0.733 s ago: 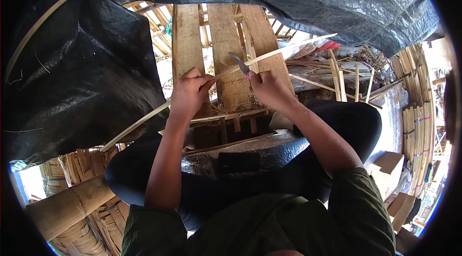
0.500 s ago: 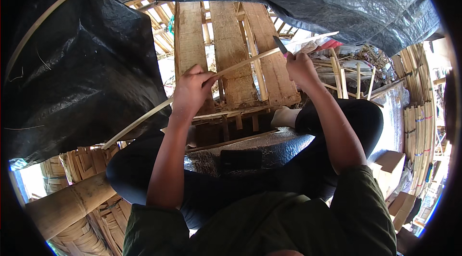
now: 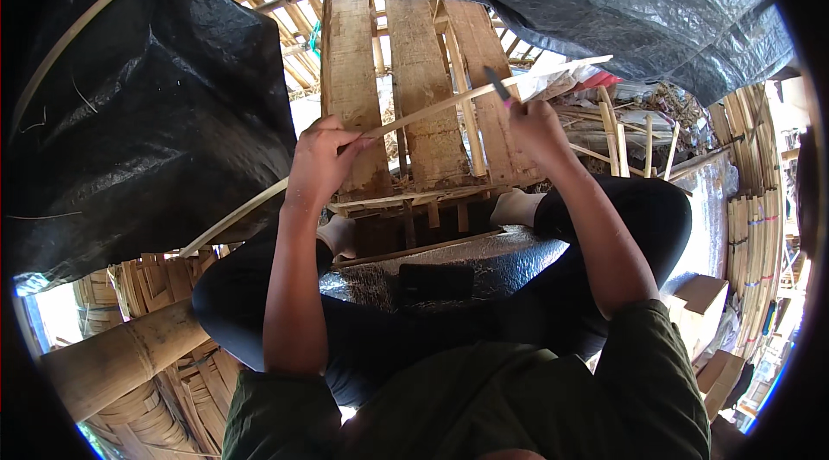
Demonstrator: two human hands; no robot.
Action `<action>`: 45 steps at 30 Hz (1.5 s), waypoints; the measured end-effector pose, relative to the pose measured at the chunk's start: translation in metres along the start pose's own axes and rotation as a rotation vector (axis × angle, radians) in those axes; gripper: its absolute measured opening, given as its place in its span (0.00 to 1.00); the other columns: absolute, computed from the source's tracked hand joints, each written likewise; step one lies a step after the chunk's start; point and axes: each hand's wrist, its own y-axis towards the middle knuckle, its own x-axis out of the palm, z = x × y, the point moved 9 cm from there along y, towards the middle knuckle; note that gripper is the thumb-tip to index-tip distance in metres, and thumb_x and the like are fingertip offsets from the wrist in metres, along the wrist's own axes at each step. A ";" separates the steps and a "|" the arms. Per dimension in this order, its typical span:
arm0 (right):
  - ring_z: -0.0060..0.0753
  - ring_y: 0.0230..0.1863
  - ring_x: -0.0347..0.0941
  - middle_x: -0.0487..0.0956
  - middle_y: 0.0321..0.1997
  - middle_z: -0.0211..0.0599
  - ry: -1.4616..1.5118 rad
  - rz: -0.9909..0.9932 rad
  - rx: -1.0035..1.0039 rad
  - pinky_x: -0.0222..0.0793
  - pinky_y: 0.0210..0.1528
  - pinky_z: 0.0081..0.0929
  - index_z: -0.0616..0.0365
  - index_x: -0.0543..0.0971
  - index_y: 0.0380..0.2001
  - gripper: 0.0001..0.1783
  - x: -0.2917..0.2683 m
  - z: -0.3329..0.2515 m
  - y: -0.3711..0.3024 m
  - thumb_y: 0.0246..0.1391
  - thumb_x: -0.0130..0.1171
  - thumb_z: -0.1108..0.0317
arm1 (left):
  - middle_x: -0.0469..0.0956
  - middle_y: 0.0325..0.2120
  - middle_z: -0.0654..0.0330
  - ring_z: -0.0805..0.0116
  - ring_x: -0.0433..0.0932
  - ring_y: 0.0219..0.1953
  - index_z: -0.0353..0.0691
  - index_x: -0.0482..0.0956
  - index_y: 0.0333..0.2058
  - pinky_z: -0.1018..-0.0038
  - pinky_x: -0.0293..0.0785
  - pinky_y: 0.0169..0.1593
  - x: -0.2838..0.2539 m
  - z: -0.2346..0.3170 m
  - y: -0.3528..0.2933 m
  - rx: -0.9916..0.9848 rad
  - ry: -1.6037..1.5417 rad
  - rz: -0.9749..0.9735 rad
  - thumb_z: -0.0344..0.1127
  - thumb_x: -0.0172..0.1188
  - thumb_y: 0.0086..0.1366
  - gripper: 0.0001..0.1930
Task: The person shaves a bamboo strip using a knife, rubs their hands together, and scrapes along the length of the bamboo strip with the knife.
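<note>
A long, thin pale strip, seemingly bamboo point(image 3: 432, 107), slants from the lower left up to the far right in front of me. Closed around its middle is my left hand point(image 3: 324, 156), with the thumb lying along the strip. My right hand point(image 3: 540, 133) grips a knife point(image 3: 498, 85) by a handle mostly hidden in the fist, a bit of pink showing. The dark blade points up and to the left, close against the strip; whether it touches cannot be made out.
Wooden planks point(image 3: 423, 71) run away ahead between my feet. Black plastic sheeting point(image 3: 138, 132) hangs at left and above. Cut sticks point(image 3: 613, 132) stand at right, near bundled strips point(image 3: 753, 235). A thick bamboo pole point(image 3: 129, 352) lies lower left; a dark flat object point(image 3: 436, 281) rests on silvery foil point(image 3: 363, 283).
My left hand has shifted left and slightly down along with the strip's near part. The right hand and knife have moved only a little, and my left foot shows more.
</note>
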 end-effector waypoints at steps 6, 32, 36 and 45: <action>0.36 0.21 0.80 0.80 0.21 0.44 -0.548 0.139 -0.712 0.78 0.24 0.37 0.71 0.78 0.43 0.27 0.074 -0.071 -0.041 0.75 0.45 0.52 | 0.76 0.23 0.54 0.56 0.77 0.25 0.40 0.90 0.37 0.64 0.71 0.32 0.012 0.004 0.001 0.080 0.000 0.068 0.37 0.76 0.57 0.11; 0.23 0.10 0.62 0.75 0.23 0.36 0.478 -0.189 0.200 0.63 0.12 0.27 0.65 0.68 0.52 0.25 0.066 -0.064 -0.051 0.78 0.34 0.51 | 0.82 0.26 0.54 0.59 0.82 0.26 0.39 0.91 0.36 0.68 0.76 0.32 0.014 -0.006 0.002 0.021 -0.026 0.089 0.39 0.78 0.56 0.12; 0.24 0.09 0.61 0.75 0.20 0.36 0.477 -0.437 0.006 0.64 0.12 0.28 0.63 0.70 0.43 0.27 0.109 -0.104 -0.071 0.78 0.36 0.47 | 0.82 0.25 0.53 0.58 0.83 0.26 0.38 0.90 0.33 0.68 0.77 0.32 0.009 -0.002 0.001 0.063 -0.072 0.158 0.39 0.78 0.55 0.12; 0.26 0.11 0.67 0.76 0.20 0.40 0.647 -0.035 0.222 0.62 0.10 0.28 0.66 0.71 0.35 0.22 0.068 -0.063 -0.066 0.76 0.40 0.58 | 0.81 0.24 0.54 0.57 0.81 0.24 0.36 0.87 0.26 0.65 0.76 0.30 0.012 -0.005 -0.001 0.045 -0.068 0.171 0.36 0.80 0.52 0.11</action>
